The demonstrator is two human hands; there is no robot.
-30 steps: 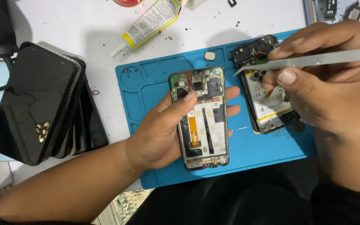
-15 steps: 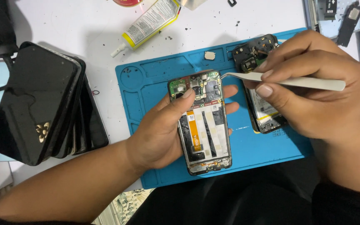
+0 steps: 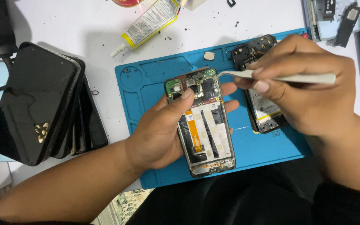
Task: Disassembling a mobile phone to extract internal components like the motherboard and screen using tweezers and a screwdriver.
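Blue repair mat (image 3: 146,79) on my bench, with the opened phone (image 3: 203,121) held over it, left hand (image 3: 163,129) clenched around its frame. Right hand (image 3: 309,91) pinches the metal tweezers (image 3: 280,77), tip touching the phone's top circuit board. Second gutted phone (image 3: 259,83) lies just beside.
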